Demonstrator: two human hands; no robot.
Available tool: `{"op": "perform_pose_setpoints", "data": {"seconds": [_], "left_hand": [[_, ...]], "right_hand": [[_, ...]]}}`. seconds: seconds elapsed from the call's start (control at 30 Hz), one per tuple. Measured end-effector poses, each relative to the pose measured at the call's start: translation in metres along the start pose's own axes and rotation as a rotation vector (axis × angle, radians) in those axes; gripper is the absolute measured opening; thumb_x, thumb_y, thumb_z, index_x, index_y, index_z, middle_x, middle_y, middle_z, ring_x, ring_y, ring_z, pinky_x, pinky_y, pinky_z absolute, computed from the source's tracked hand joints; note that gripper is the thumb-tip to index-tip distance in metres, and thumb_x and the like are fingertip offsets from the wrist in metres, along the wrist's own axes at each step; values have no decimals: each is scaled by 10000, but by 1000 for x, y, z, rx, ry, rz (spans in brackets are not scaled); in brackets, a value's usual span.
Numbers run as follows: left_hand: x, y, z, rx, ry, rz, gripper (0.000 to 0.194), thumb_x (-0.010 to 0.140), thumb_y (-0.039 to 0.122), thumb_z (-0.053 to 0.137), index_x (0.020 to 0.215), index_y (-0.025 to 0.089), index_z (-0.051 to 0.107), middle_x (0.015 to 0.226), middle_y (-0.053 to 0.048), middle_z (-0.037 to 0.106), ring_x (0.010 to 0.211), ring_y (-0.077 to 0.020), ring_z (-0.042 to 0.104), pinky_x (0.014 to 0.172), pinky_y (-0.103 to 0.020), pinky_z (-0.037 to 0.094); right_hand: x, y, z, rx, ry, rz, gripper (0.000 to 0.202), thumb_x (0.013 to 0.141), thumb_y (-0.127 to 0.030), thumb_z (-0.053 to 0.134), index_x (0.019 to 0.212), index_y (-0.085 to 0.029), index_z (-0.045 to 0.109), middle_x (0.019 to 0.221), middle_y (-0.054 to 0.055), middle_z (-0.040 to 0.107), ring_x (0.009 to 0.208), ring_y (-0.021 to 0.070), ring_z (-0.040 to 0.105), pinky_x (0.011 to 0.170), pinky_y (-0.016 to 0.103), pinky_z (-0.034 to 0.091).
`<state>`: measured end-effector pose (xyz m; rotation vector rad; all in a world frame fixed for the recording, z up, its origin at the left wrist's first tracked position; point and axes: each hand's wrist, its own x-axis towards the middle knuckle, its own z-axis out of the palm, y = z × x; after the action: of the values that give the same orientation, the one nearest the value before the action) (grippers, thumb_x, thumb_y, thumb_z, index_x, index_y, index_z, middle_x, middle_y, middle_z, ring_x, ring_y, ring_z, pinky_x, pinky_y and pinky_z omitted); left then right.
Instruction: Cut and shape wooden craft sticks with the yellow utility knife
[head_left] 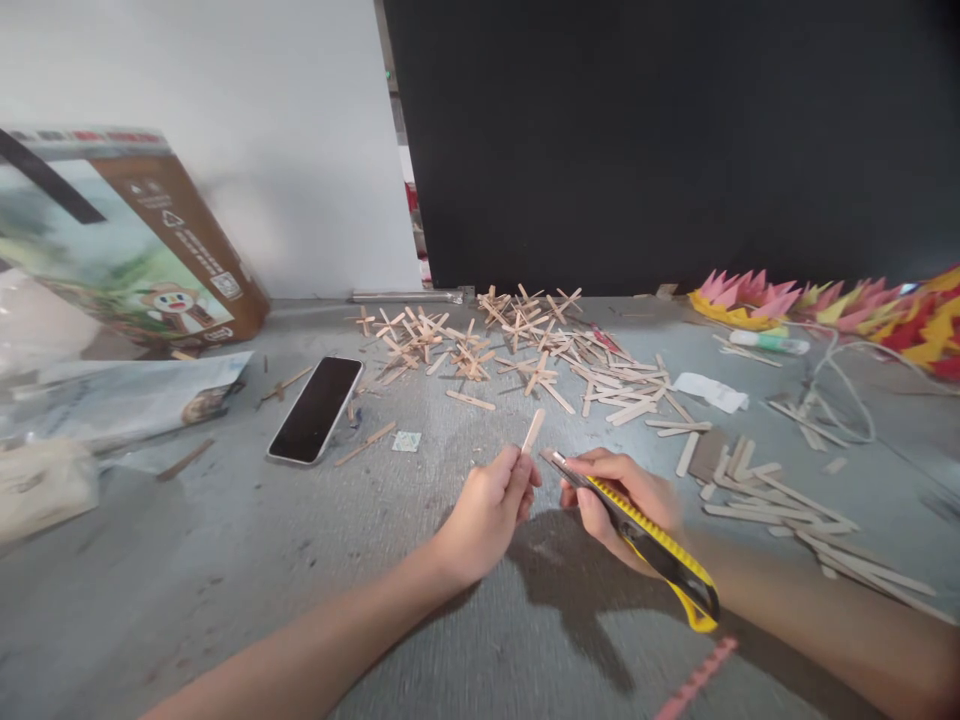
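Note:
My left hand (491,505) is closed around a flat wooden craft stick (533,430), whose rounded end points up and away from me. Close beside it, my right hand (626,500) grips a yellow and black utility knife (649,540). The knife's tip faces the left hand, and its handle slants down to the right. A small gap separates the two hands, both held a little above the grey table (420,620). Beyond them lies a spread of loose wooden sticks (626,385), with crossed sticks (427,335) heaped farther back.
A phone (316,410) lies left of centre, near a small square packet (406,441). Cut sticks (780,500) are scattered at right. A printed box (172,240) stands back left. Pink and yellow paper pieces (746,298), a glue stick (769,341) and a white cable (840,370) lie right.

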<state>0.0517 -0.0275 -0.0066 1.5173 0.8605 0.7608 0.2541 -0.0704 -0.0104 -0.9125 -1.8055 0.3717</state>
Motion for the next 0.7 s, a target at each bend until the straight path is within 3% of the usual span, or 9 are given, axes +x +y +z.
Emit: {"op": "perform_pose_setpoints", "data": {"seconds": [0.27, 0.7], "left_hand": [[-3, 2, -2, 252, -11, 75, 354, 1085, 437, 327, 894, 208, 518, 636, 50, 459, 578, -120, 422, 595, -248, 343], [-6, 2, 0, 321, -20, 128, 306, 1098, 389, 307, 891, 225, 462, 674, 43, 489, 584, -125, 441, 601, -263, 329]], "right_hand": [[0, -1, 1, -61, -7, 0, 379, 929, -104, 614, 1271, -267, 597, 1029, 54, 722, 775, 167, 740, 703, 300, 636], [2, -6, 3, -127, -67, -24, 395, 907, -97, 612, 1245, -294, 556, 1129, 74, 715, 807, 189, 759, 703, 309, 626]]}}
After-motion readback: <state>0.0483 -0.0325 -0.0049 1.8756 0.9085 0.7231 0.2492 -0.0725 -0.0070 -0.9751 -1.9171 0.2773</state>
